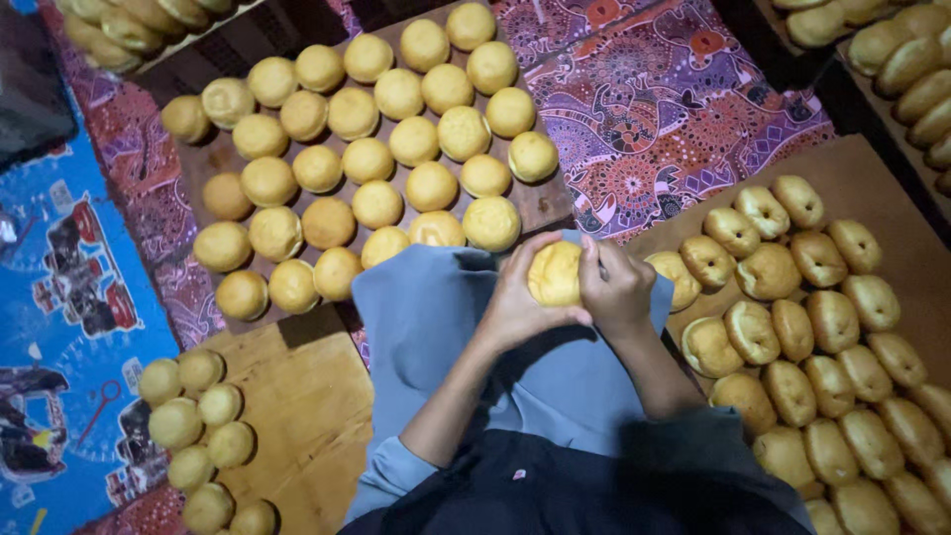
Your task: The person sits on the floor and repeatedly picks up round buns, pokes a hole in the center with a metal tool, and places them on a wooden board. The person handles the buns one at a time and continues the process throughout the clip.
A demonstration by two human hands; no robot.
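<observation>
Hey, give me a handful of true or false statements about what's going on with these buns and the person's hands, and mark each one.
1. Both hands are on one bun. True: the left hand and right hand grip it together over the lap.
2. The round buns at the top sit on a metal tray. False: they sit on a wooden board.
3. The buns at the right have a dent or hole in the middle. True.
4. The cloth under the boards is plain white. False: it is purple and red with patterns.
5. The board at the lower left is packed full. False: only a small cluster of buns lies along its left edge.
</observation>
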